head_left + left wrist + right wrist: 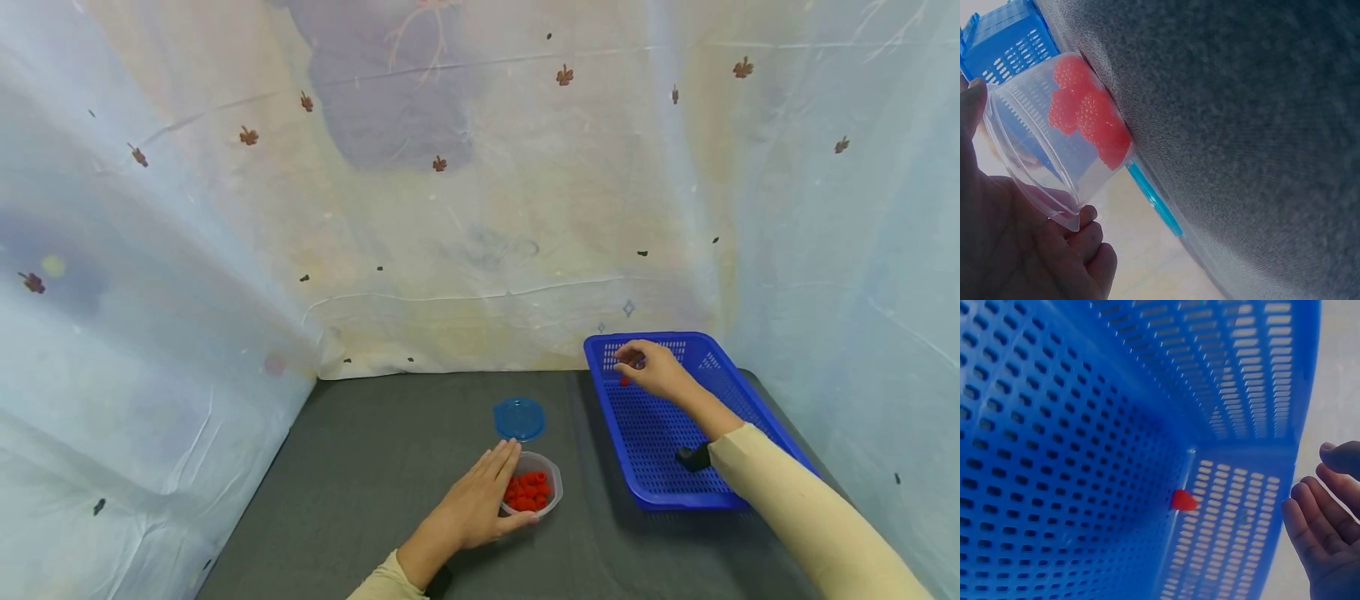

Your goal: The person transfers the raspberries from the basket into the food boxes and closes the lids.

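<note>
My left hand (474,502) holds a clear plastic container (557,483) at its rim, thumb on one side and fingers on the other. Red raspberries (531,492) lie in the bottom of the container, and they show through its wall in the left wrist view. Over the far part of a blue perforated basket (675,502) is my right hand (656,369). Its fingers are loosely bent, and the right wrist view shows nothing between them. A single red raspberry (1184,500) rests in the basket, by the foot of an end wall.
A round blue lid (519,418) lies on the dark grey table (390,450), just beyond the container. The basket stands to the right of both. A patterned curtain (480,233) hangs behind the table and along its sides.
</note>
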`<state>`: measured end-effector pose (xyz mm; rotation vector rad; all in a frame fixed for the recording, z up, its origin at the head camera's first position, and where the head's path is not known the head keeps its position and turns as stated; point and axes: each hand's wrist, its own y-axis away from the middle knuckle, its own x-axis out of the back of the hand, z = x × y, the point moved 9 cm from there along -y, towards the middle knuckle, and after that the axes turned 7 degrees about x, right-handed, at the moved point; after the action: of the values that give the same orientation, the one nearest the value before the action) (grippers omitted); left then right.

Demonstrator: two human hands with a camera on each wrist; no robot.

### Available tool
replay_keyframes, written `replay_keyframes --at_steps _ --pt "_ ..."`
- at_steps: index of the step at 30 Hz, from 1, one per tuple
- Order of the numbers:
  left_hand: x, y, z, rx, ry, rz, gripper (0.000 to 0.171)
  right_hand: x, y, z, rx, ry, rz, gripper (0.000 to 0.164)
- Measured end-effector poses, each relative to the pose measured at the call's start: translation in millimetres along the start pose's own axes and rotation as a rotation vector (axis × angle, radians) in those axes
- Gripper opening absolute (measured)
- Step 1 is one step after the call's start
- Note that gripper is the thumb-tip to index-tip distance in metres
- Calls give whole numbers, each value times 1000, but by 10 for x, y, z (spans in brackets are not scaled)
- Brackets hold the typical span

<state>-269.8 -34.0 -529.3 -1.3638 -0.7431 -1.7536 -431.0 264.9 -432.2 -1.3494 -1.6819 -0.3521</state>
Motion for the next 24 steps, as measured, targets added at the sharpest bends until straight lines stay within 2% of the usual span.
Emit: replay_keyframes --at_steps 13,24 --pt "9 -10 2 -2 2 -2 104 -57 -63 460 -82 48 -21 27" --pt "1 -9 0 -6 -5 8 104 -156 -67 642 -130 55 -48 26"
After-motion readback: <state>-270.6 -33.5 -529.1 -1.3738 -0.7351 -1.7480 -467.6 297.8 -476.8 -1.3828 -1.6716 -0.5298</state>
